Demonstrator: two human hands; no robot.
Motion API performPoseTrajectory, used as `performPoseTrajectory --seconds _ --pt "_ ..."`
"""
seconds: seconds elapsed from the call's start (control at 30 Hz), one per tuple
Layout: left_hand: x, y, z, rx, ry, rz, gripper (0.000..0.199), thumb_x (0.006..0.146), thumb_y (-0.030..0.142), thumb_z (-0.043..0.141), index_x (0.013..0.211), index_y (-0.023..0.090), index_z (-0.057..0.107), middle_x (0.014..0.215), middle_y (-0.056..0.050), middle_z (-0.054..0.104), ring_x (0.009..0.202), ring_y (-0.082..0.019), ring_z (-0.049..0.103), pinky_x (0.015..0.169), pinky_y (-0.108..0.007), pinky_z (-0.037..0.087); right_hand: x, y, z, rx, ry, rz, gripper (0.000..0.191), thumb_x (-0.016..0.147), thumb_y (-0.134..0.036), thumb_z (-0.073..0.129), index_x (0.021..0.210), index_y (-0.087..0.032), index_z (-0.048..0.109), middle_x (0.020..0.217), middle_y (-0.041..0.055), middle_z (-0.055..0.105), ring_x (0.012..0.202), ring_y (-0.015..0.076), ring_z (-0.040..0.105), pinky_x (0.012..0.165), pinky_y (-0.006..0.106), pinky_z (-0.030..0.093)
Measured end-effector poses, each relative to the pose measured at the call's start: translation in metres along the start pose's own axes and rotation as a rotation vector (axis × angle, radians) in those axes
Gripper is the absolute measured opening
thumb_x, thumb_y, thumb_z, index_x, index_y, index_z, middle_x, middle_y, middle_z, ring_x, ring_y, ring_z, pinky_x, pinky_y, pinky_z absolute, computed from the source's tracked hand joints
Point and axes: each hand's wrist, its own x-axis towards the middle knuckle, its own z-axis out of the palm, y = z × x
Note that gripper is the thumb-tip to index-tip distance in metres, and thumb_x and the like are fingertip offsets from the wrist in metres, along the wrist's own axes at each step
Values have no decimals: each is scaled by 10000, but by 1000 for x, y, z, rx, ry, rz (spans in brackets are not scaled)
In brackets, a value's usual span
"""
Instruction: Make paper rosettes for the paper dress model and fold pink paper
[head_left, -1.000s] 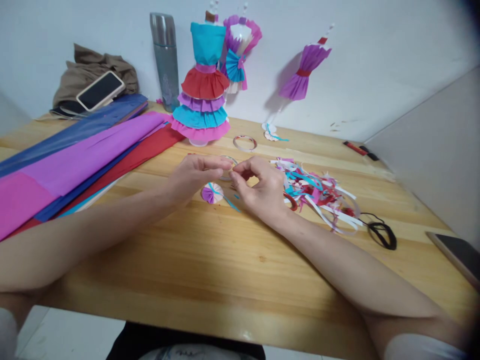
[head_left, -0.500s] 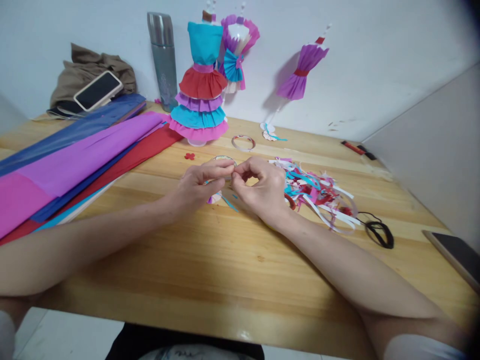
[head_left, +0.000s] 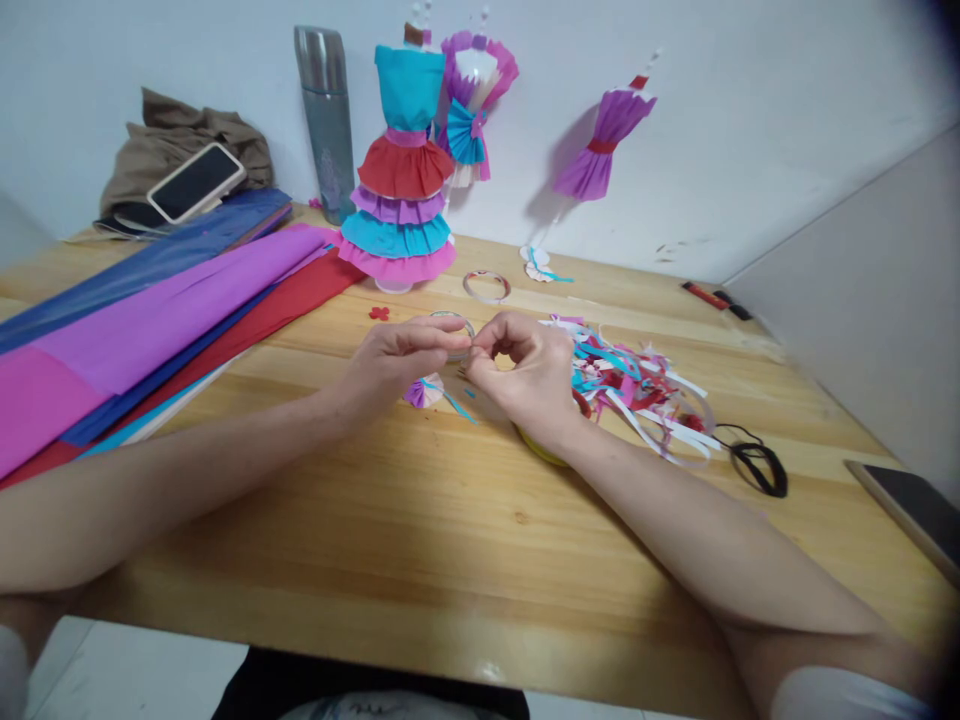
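Observation:
My left hand (head_left: 397, 360) hovers over the middle of the table with its fingers stretched out, their tips close to the right fingertips. Thumb and index finger of my right hand (head_left: 525, 370) are pinched together; whatever is between them is too small to make out. Behind the left fingers shows part of a clear tape roll (head_left: 456, 320). Below the hands lies a small pleated purple and pale pink paper fan (head_left: 425, 391) with a blue strip. Something with a yellow edge (head_left: 541, 450) is partly hidden under my right wrist.
Crepe paper sheets (head_left: 165, 300) lie at left. Dress forms in a tiered paper dress (head_left: 405, 170) and a purple dress (head_left: 607, 145) stand at the back by a flask (head_left: 326, 130). Paper scraps (head_left: 637, 385), a black cord (head_left: 759, 468) and a phone (head_left: 911, 515) are at right.
My left hand has shifted slightly, its thumb now nearer the fingers, and more of the pleated fan shows. The right hand has moved a little and stays pinched; the yellow edge beneath has come into view.

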Motion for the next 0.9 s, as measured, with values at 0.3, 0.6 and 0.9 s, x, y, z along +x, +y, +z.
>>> performPoseTrajectory --seconds 0.3,0.6,0.9 --pt "1 3 2 38 34 -49 192 778 76 643 834 183 792 1257 -31 714 1349 -313 538 1130 -431 415 0 0 1 22 28 -17 174 726 -157 608 632 -261 505 581 -1 565 519 166 516 498 335 428" --pt "1 0 1 12 39 -38 142 742 183 702 825 207 816 1286 -57 707 1330 -287 558 1132 -408 424 -1 2 2 3 20 -19 203 755 -180 630 638 -271 491 571 1 564 503 166 518 483 338 433" --pt "3 -4 -2 14 17 25 137 732 258 743 833 204 819 1264 -82 718 1340 -326 545 1137 -461 410 -1 2 3 35 30 13 180 714 -144 621 625 -248 504 565 -17 551 502 143 499 495 300 410"
